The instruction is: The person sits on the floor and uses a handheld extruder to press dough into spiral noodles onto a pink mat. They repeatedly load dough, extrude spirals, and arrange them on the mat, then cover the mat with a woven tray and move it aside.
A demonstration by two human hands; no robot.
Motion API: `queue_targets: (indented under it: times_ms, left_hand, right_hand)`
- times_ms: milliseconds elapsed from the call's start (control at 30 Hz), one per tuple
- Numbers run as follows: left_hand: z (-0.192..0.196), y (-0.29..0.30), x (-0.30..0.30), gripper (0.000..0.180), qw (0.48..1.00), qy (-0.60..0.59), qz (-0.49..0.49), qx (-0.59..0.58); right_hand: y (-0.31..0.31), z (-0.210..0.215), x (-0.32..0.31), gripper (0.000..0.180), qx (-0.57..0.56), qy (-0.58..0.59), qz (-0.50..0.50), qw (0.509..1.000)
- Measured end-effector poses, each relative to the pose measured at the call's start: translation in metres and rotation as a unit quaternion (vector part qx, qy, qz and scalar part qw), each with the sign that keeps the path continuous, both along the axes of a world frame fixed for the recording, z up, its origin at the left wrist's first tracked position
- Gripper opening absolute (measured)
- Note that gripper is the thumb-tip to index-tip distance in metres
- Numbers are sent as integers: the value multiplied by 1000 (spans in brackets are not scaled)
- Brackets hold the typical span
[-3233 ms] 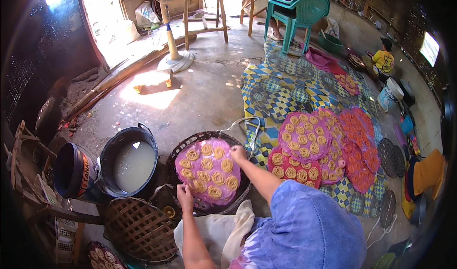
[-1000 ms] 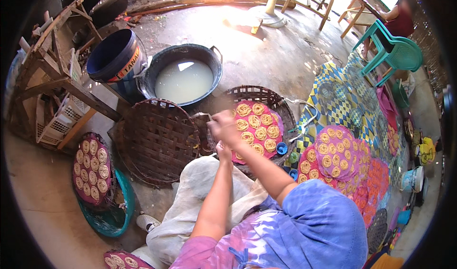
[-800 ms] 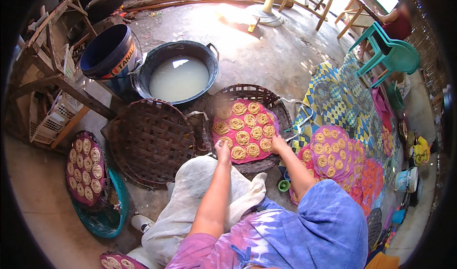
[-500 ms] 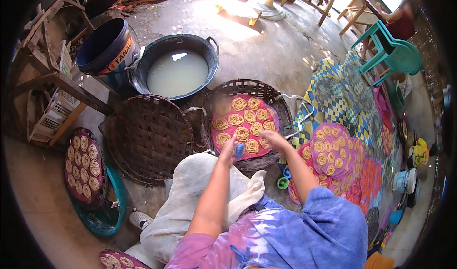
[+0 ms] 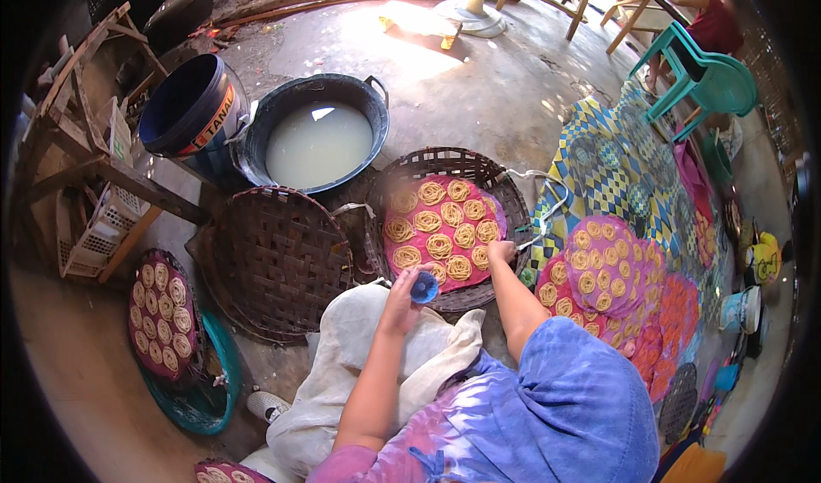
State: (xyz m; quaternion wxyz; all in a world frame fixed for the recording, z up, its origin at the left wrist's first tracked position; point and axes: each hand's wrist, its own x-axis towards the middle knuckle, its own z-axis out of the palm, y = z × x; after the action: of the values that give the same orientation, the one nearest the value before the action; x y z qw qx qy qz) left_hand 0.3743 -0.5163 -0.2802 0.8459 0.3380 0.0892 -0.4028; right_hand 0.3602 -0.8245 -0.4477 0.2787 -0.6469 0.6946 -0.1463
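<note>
A round woven basket (image 5: 409,164) in front of me is lined with pink cloth (image 5: 419,243). Several coiled yellow noodle-like nests (image 5: 439,245) lie on that cloth. My left hand (image 5: 399,304) holds a small blue fluted cup (image 5: 424,287) over the basket's near edge, its opening turned toward me. At the right side of the cloth, my right hand (image 5: 503,250) is closed beside a nest (image 5: 481,258). What its fingers hold, if anything, is hidden.
A dark basin (image 5: 259,154) of cloudy liquid stands beyond, next to a dark blue bucket (image 5: 184,111). Stacked woven baskets (image 5: 282,252) lie left. Nest-covered cloths (image 5: 629,282) and a patterned mat (image 5: 590,162) spread right. A person sits near a green chair (image 5: 714,90).
My right hand has moved down and right, to the edge of the pink cloth. My left hand has come nearer to me and turned the blue cup so its opening shows.
</note>
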Motion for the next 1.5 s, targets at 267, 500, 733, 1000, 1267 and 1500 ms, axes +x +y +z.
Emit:
queue_targets:
  times_ms: [267,500,733,1000,1267,1500]
  left_hand:
    - [-13,-4,5,20,998,55,37,-12]
    - [-28,-12,13,23,997,59,31,39]
    - [-28,-12,14,17,997,58,26,41]
    - [-17,-12,3,21,999,-4,17,38]
    - [32,58,-58,22,990,-130,58,-8]
    - [30,209,-151,27,857,-284,48,427]
  right_hand:
    - [-8,0,5,38,34,-5,45,998]
    - [15,69,2,30,-87,-120,196,969]
    - [-49,204,-20,20,-121,-464,282,831]
    - [-265,339,-256,30,-377,15,-64,924]
    - [-106,198,-151,35,-286,-24,371,883]
    - [258,226,25,25,11,-326,725,607]
